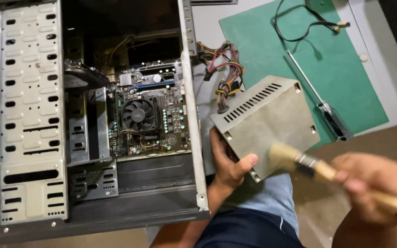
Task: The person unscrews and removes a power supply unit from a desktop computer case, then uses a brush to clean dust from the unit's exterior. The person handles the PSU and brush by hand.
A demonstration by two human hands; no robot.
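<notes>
left hand (226, 163): grip closed on the power supply unit (267, 121), thumb over its near edge, fingers tucked under where they can't be seen.
right hand (373, 183): grip wrapped around the handle of the paintbrush (299, 160); this part is motion-blurred, so the exact finger placement is hard to read.
power supply unit: grey metal box with a row of vent slots, held tilted above the person's lap at about 4 o'clock from the open computer case (93, 115), just beside the case's edge.
brush contact: the pale bristles lie at the box's lower right corner, touching it or very near it.
wire bundle (224, 69): red, yellow and black leads run from the unit's far end toward 11 o'clock, into the case.
handling: likely stiff and fairly heavy for its bulk, with sharp sheet-metal edges; best taken by the flat sides and corners, not by the leads or vents.
inside the case: motherboard with a cpu cooler fan (138, 115).
surface: a green mat (345, 73) at 1 o'clock carries a screwdriver (320, 103) and a loose black cable (299, 23).
</notes>
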